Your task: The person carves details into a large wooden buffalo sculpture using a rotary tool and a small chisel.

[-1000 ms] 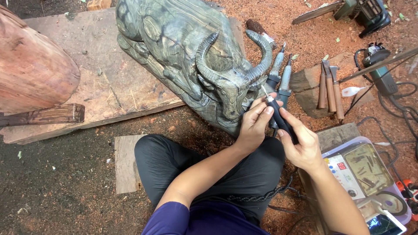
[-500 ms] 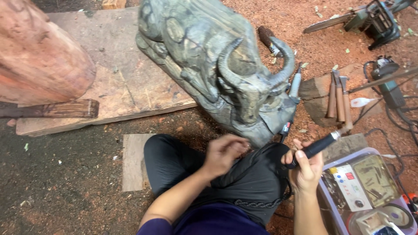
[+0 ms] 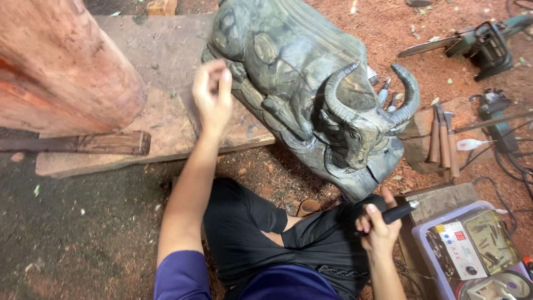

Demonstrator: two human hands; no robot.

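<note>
Near the lap, gripped the black pen-shaped rotary carving tool (image 3: 395,213) tightly in the right hand (image 3: 376,229), with fingers closed around its handle, tip pointing up and to the right. Compared with half a second before, lifted the left hand (image 3: 212,94) away from the lap and stretched it up toward the grey plank (image 3: 150,72), just beside the back of the dark grey-green carved wooden bull (image 3: 311,94); fingers loosely bent, holding nothing. Lay on its side on the plank, this carved bull, with two curved ribbed horns, head toward the wooden-handled chisels (image 3: 444,139). Showed a smooth dark surface with paler grain patches and deep cut folds on the body.
</note>
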